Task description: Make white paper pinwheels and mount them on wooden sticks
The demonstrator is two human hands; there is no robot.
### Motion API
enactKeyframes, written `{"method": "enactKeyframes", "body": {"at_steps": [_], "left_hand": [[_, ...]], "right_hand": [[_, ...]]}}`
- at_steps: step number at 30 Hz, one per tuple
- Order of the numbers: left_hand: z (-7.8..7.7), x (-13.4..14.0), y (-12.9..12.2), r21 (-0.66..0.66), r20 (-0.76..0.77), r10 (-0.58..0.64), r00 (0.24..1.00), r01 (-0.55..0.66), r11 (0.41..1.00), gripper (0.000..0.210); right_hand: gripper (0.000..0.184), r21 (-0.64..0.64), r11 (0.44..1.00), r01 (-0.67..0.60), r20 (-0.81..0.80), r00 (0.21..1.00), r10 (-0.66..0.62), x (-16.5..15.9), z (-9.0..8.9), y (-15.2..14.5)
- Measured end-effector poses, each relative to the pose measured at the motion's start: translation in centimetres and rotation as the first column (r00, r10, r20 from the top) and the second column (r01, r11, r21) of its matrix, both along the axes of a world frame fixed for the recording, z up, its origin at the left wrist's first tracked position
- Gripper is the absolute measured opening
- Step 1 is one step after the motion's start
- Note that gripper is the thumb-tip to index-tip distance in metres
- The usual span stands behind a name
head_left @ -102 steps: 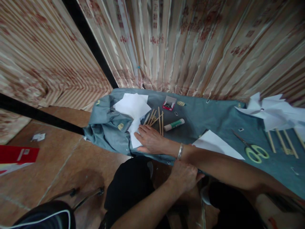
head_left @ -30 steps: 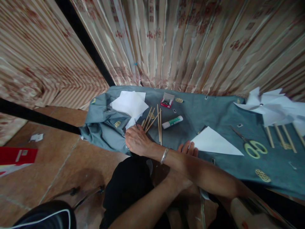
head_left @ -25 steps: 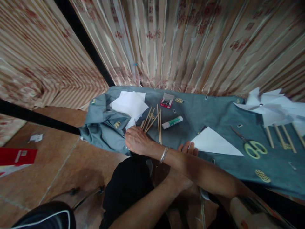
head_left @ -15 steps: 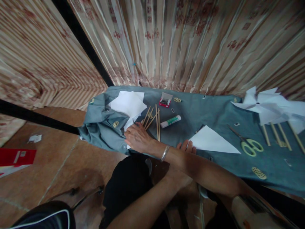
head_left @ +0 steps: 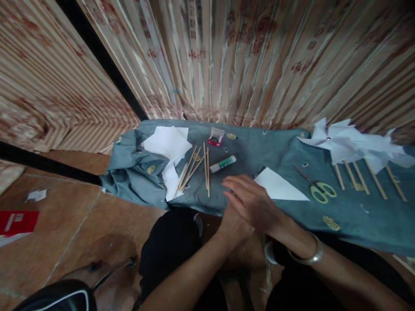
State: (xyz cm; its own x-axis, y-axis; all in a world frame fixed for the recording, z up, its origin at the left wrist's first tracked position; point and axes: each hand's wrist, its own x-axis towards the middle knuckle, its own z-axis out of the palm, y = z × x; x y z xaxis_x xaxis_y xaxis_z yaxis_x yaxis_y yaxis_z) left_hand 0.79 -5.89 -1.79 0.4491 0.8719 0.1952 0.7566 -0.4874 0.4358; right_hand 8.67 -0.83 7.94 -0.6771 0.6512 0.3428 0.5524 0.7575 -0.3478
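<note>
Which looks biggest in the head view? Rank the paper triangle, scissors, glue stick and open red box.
1. Paper triangle
2. Scissors
3. Glue stick and open red box, unranked: the stick looks longer, the box broader.

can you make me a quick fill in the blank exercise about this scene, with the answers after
1. The right hand partly covers the ____ in this view.
2. The silver bracelet is on the person's ____ wrist.
3. The tube beside the wooden sticks is white and ____.
4. The white paper by the right hand lies between the hands and the green-handled ____.

Missing words: left hand; right; green; scissors.
</note>
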Motion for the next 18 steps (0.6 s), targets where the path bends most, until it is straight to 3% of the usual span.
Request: {"method": "enactKeyframes", "body": {"at_steps": [3,6,9,14,18], "left_hand": [[1.7,-0.4,0.4,-0.005,-0.114,-0.014,0.993,0.013,1.0,0.063],[2.8,-0.7,0.5,-0.005,-0.211,-0.024,0.977,0.024,1.0,0.066],[2.9,-0.8,0.5,-0.001,-0.231,-0.031,0.972,0.032,0.999,0.063],[2.6,-1.3,0.4,0.016,-0.252,-0.042,0.967,0.047,0.999,0.063],[2.4,-2.5,-0.2,0.049,-0.284,-0.028,0.958,0.044,0.998,0.064]], "right_hand": [[0.033,0.075,0.969,0.237,-0.031,0.971,-0.235,5.2,-2.0,-1.0],[0.043,0.117,0.943,0.313,0.071,0.944,-0.322,8.8,-4.8,-2.3],[0.052,0.116,0.945,0.306,0.141,0.937,-0.321,10.2,-6.9,-3.4],[0.061,0.136,0.929,0.344,0.187,0.912,-0.365,11.8,-8.3,-3.8],[0.065,0.245,0.837,0.489,0.187,0.824,-0.535,14.5,-8.7,-3.9]]}}
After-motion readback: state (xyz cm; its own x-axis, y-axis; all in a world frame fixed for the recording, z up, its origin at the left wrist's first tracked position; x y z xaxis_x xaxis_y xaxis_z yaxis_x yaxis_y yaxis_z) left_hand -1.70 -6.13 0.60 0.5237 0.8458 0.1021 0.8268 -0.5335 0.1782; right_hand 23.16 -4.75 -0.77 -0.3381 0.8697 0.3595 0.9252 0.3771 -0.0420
